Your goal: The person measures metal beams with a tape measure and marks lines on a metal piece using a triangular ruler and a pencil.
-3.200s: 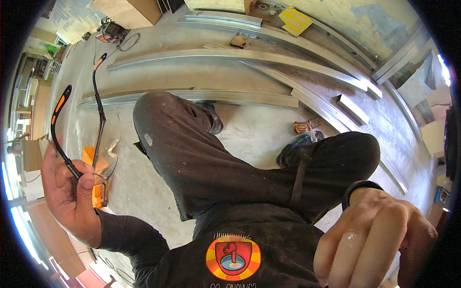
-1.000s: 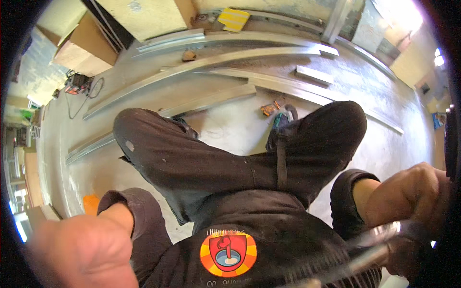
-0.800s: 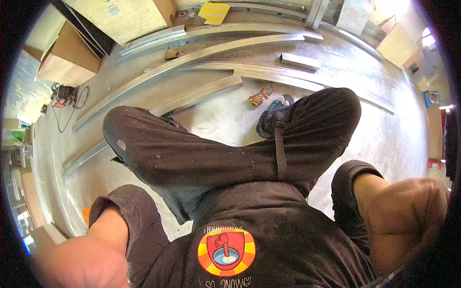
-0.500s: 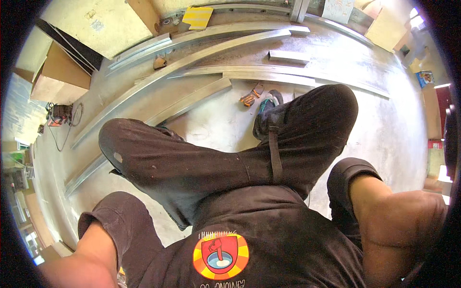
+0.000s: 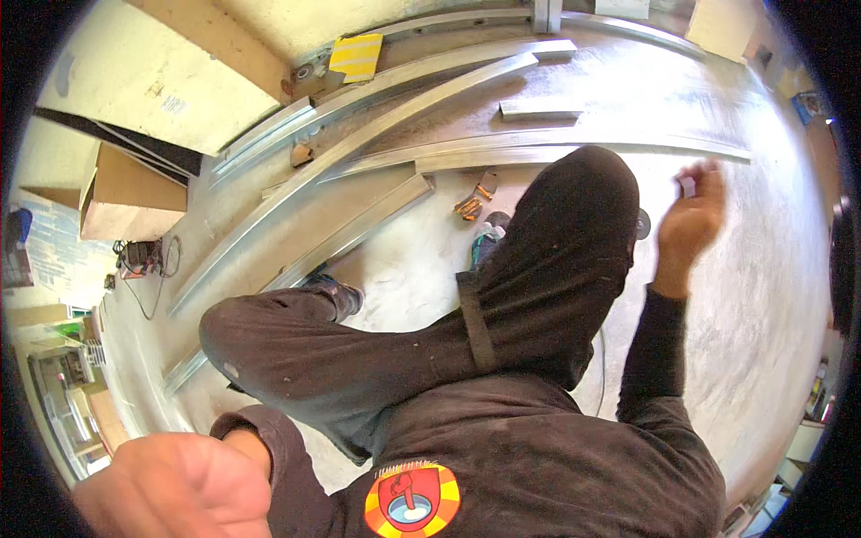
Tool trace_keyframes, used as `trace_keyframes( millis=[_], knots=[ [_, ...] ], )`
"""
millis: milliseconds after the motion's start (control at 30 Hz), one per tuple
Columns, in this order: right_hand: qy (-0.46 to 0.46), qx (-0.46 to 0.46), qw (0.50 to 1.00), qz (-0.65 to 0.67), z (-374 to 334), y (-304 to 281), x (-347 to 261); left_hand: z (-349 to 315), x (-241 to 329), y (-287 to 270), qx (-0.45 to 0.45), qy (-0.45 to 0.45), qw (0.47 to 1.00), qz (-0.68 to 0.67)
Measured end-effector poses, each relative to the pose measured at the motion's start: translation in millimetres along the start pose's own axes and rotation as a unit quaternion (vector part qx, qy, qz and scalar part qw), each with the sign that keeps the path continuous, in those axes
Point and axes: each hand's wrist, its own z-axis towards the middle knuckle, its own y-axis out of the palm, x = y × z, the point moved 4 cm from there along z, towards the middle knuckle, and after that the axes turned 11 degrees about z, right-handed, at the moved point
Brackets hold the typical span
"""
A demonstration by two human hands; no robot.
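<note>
My right hand (image 5: 692, 220) is out past my right knee, above the pale floor. Its fingers are curled and slightly smeared; a small whitish patch shows at the fingertips, too indistinct to name. Beside that knee, a dark round disc (image 5: 643, 224) partly shows from behind the trouser leg. At the lower left, my left hand (image 5: 184, 489) is raised close to the camera, large and blurred. Its fingers run toward the lower edge and cannot be made out clearly. In front of my foot lies a small orange and black tool (image 5: 468, 208) on the floor.
Long metal profiles (image 5: 386, 117) lie across the floor ahead, with a short profile (image 5: 541, 110) among them. Cardboard boxes (image 5: 134, 193) stand at the left, near a black and red machine (image 5: 139, 257) with a cable. A thin cord (image 5: 603, 359) runs by my right thigh.
My right hand has swung from the lower right edge forward to beside my right knee. My left hand has come further into view at the lower left. The view has shifted slightly.
</note>
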Motion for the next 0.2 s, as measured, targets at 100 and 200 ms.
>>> trace_keyframes(
  millis=[100, 200],
  knots=[
    [0.171, 0.168, 0.955, -0.174, -31.9, -155.1, 114.9, -2.1, -12.3, -13.7, -0.254, -0.094, 0.907, -0.324],
    [0.329, 0.193, 0.829, -0.409, -90.1, -233.1, 166.7, -74.4, 18.7, -88.4, 0.089, 0.089, 0.873, -0.471]
  ],
)
